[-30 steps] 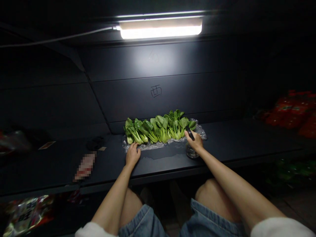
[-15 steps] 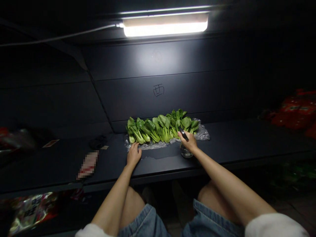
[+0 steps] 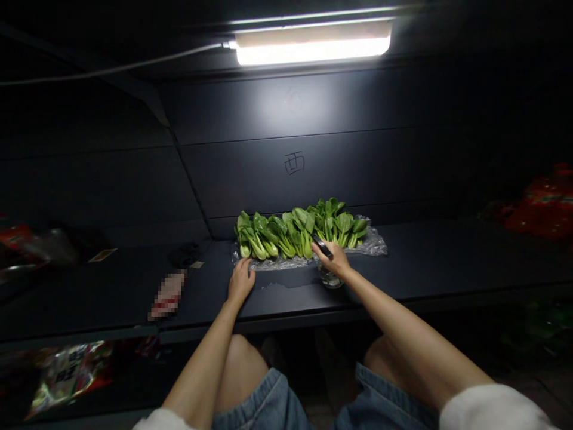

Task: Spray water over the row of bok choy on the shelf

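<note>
1. Our left hand [image 3: 242, 282] rests open on the table [image 3: 416, 254], fingers lightly spread, with the tips just at the near edge of the plastic wrap [image 3: 373, 245].
2. Our right hand [image 3: 333, 261] pinches a small black tool [image 3: 323, 246] between thumb and fingers, holding it over the stalks at the right of the bok choy [image 3: 295, 236]. The picture does not settle what the tool is.
3. From the head view, the only legible writing is one hand-drawn character, 西 [image 3: 294, 162], on the dark wall panel [image 3: 313, 179]. The label on the flat pack [image 3: 169, 294] left of our left hand is blurred out, and the print on the snack bag [image 3: 69, 376] is too small to read.
4. The bok choy lies in a single row on the wrap, leaves toward the wall and stalks toward us. A glass jar [image 3: 330, 278] stands just below our right hand, and we cannot tell what is in it.
5. A wet streak [image 3: 286, 284] marks the dark table near the wrap. A lit tube lamp [image 3: 312, 51] hangs above, and red packs [image 3: 541, 209] sit in the dimness at the right. Our denim shorts [image 3: 273, 406] show below the table edge.
</note>
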Tool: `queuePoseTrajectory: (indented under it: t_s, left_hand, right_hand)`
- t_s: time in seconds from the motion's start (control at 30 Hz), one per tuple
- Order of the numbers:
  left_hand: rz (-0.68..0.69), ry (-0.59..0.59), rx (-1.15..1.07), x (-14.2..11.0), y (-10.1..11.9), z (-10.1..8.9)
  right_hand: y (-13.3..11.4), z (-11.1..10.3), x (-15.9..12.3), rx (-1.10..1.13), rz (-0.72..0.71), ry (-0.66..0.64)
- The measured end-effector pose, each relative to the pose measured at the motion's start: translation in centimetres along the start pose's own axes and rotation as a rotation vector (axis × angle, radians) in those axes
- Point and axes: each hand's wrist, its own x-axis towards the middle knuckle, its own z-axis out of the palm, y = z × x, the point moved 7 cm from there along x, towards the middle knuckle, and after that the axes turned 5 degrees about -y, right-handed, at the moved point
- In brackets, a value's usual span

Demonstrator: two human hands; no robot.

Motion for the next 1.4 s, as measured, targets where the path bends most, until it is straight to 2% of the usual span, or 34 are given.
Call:
queuePoseTrajectory:
  t_s: [0.27,0.57,1.4]
  left_hand:
    - [-0.008,0.026,0.010,-0.3,-0.7,-0.3]
    - [-0.026,0.024,0.000,-0.6,-0.7,-0.1]
    - [-0.100,-0.013,-0.023,-0.6,-1.1,-0.3]
  right_hand:
    - [-1.7,1.1,0.3,-0.036,-0.070,-0.047]
    - [-3.5,2.5,0.5,-0.060,-0.176,-0.042]
    - [-7.3,5.1,0.7,-0.105,-0.225,-0.175]
